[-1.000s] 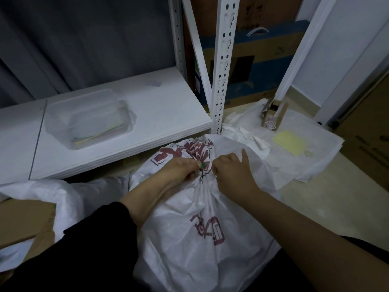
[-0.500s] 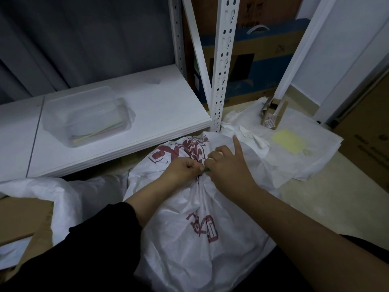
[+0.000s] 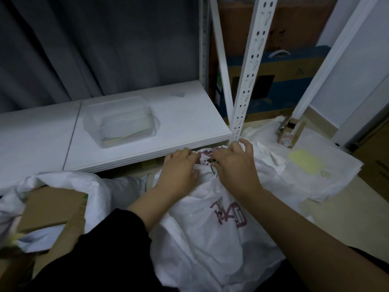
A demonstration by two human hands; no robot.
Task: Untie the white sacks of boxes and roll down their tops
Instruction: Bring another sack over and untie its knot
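Room: a dim store room, with a grey curtain (image 3: 63, 49) in the upper left of the frame and a white shelf (image 3: 179, 121) across the middle.
On the shelf: a clear plastic tub (image 3: 121, 121) with some papers inside.
Right side: flat white sheets (image 3: 315, 165) on the floor, and a small brown box (image 3: 291, 131) near the upper right.
Lower left: another white sack (image 3: 69, 186), already open, with brown boxes (image 3: 50, 209) showing in it.
The sack: a white sack with red print (image 3: 210, 228) fills the lower middle of the frame. Its bunched neck points up at the shelf edge, in the middle.
Tie: a thin green tie (image 3: 213, 165) peeks out between the two hands.
Left hand: the left hand (image 3: 179, 169) has its fingers curled into the bunched top, gripping it.
Right hand: the right hand (image 3: 235, 165) pinches the neck at the tie, with the other fingers bent over the top.
What changed: a moment ago both hands were lower in the frame and one right finger stuck out straight. Now the hands and the neck sit higher, close to the shelf edge, and that finger is bent down.
What it means: I think the knot is being picked at and is not loose yet. The top is still shut, so rolling it down comes later.
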